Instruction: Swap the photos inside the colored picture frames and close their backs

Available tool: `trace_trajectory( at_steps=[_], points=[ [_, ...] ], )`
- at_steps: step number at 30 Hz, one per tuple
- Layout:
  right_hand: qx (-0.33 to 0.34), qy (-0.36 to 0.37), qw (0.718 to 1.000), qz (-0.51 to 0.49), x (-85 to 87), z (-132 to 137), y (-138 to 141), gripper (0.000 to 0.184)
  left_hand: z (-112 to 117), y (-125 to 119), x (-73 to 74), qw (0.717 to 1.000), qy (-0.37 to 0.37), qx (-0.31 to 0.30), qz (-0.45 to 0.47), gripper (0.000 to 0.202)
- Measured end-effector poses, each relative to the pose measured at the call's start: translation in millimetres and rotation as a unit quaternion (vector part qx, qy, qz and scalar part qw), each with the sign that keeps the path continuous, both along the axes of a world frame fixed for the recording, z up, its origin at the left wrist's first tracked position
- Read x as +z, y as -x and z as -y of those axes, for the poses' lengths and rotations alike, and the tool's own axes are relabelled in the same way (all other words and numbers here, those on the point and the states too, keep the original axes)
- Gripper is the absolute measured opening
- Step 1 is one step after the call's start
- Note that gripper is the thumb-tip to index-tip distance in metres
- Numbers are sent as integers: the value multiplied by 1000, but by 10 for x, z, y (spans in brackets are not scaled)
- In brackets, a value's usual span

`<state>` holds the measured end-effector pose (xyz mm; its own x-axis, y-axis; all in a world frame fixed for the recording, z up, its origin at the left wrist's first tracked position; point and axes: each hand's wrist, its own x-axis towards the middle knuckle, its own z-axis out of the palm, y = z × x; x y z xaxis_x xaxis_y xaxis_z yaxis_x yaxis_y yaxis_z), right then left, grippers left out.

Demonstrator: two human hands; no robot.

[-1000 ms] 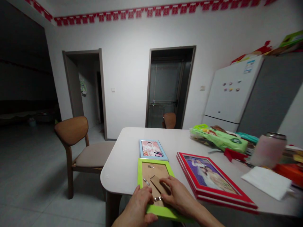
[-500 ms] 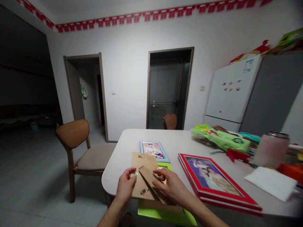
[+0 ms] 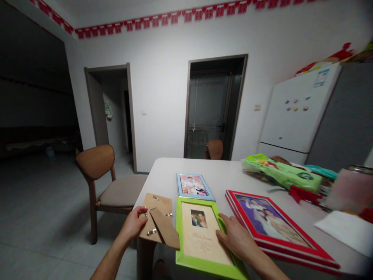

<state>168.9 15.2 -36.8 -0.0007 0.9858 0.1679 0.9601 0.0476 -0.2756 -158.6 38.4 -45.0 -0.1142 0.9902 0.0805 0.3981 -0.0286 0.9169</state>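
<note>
From where I stand, opening up the green photo frame (image 3: 201,265) looks like the step in hand: its backing board (image 3: 163,207) is off and just to its left, pinched at the edge in the closed grip of the left hand (image 3: 134,221). The frame sits at the near edge of the white surface (image 3: 224,171), below a blue frame (image 3: 194,186), and the right hand (image 3: 237,237) lies on its right rim, though I can't tell whether that grip closes around it. I'd judge the next move calls for steadying the frame and holding the board clear of its rim.
</note>
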Motion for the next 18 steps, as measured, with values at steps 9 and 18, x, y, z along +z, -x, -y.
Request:
trace_trajectory(
  at_steps=[9,18],
  points=[
    [-13,-9,999,-45,-30,-62,-60,54,68,-96,63,976,-63,30,-207,34],
    [-36,103,766,-634,367,121,73,74,602,-1322,297,960,-190,-165,-120,45]
  ],
)
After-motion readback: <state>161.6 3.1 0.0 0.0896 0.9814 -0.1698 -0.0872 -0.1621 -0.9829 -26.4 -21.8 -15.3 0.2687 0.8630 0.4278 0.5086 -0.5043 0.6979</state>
